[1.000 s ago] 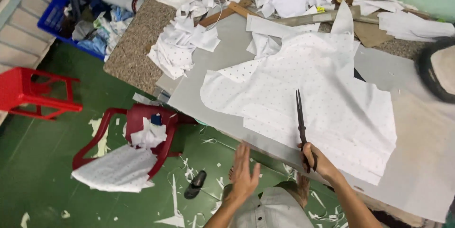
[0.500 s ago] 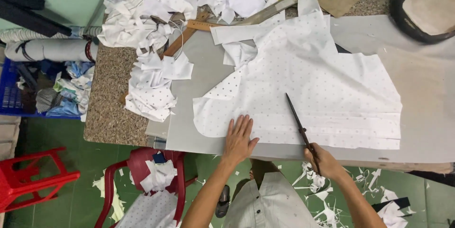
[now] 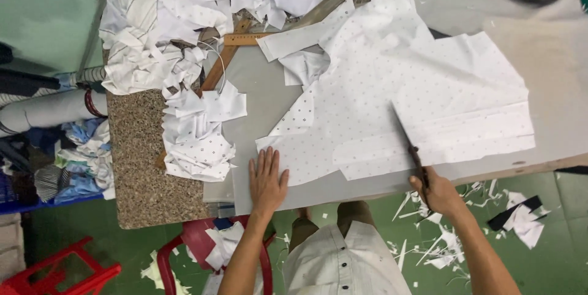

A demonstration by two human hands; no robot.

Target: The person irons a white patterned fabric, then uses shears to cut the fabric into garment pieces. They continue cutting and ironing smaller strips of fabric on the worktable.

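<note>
Head view – right hand (image 3: 436, 192) grips scissors (image 3: 409, 142), blades over dotted fabric (image 3: 416, 86) – left hand (image 3: 267, 178) flat

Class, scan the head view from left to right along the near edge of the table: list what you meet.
Speckled stone tabletop → pile of white fabric scraps → left hand flat on grey board → dotted white fabric → scissors in right hand.

White fabric scraps (image 3: 196, 129) heap on the speckled stone tabletop (image 3: 141, 178); a wooden ruler (image 3: 223, 62) lies beside them, and a red plastic stool (image 3: 61, 270) stands below.
</note>
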